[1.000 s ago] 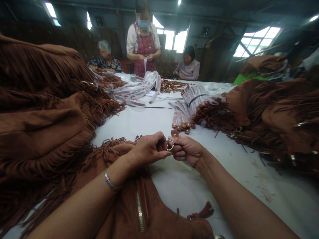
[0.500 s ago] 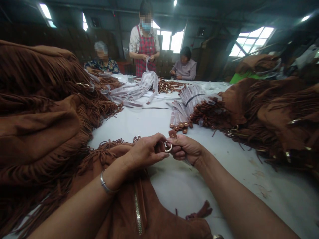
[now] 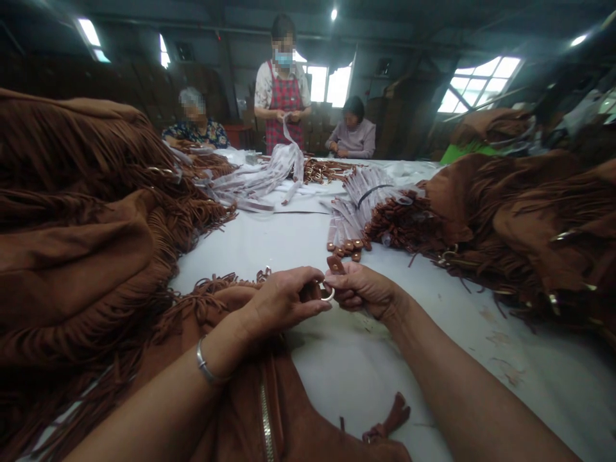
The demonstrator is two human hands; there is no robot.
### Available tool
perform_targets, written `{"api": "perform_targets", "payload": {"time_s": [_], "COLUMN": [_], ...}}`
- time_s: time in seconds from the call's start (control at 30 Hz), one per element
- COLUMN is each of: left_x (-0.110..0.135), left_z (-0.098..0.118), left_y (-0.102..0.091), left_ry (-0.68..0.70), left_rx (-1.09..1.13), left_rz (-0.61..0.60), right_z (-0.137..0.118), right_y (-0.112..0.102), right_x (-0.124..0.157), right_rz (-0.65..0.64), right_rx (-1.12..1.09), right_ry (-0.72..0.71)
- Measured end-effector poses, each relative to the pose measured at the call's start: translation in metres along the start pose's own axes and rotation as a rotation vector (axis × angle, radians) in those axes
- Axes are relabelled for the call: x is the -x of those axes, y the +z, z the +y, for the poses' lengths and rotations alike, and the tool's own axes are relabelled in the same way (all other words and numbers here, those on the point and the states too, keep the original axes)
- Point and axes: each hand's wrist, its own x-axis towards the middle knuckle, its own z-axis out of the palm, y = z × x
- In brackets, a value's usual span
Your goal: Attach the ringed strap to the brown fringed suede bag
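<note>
Both hands meet above the near edge of the white worktop (image 3: 346, 372). Left hand (image 3: 282, 301), a silver bracelet (image 3: 206, 366) on its wrist, has thumb and fingers pinched closed around a small metal ring (image 3: 328, 294) that sits at the corner of a brown suede fringed bag (image 3: 231, 385). Right hand (image 3: 363, 290) is curled shut just beside it, fingertips touching the other side of the ring and gripping a short brown strap tab (image 3: 335, 264) that stands up above the knuckles. The bag lies under the left forearm, zipper (image 3: 266, 417) facing up, its fringe spreading toward the left.

Heaps of the same brown fringed bags (image 3: 81, 231) rise on the left, and another heap (image 3: 524, 218) on the right. Beyond the hands lies a bundle of wrapped straps (image 3: 359, 205) with brown ends, well apart from the ring. At the far end of the worktop a person in a red checked apron (image 3: 283, 96) stands handling pale strips, with two seated people either side.
</note>
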Motion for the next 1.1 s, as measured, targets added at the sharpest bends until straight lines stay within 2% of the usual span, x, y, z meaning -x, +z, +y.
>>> {"api": "perform_targets", "payload": {"time_s": [0.1,0.2,0.43,0.6,0.77,0.93,1.1], "left_x": [0.0,0.0,-0.001,-0.001,0.0,0.0,0.0], "left_z": [-0.004,-0.009,-0.008,-0.009,-0.008,-0.005,-0.003], "left_y": [0.002,0.005,0.004,0.004,0.002,0.001,0.001], "left_ry": [-0.018,-0.032,-0.008,0.051,0.056,0.116,0.142], "left_rx": [0.037,0.057,-0.052,-0.1,-0.174,-0.239,-0.33], "left_rz": [0.078,0.11,0.103,0.126,0.073,0.008,-0.044], "right_z": [-0.005,-0.013,-0.022,-0.025,-0.025,-0.024,-0.023], "right_y": [-0.006,-0.008,-0.003,-0.003,-0.003,-0.005,-0.003], "right_x": [0.005,0.01,0.018,0.021,0.021,0.022,0.02], "right_rz": [0.069,0.121,0.107,0.149,0.149,0.095,0.122], "right_rx": [0.124,0.277,0.453,0.487,0.453,0.397,0.427], "right_ry": [-0.079,-0.101,-0.137,-0.147,-0.169,-0.183,-0.169]}}
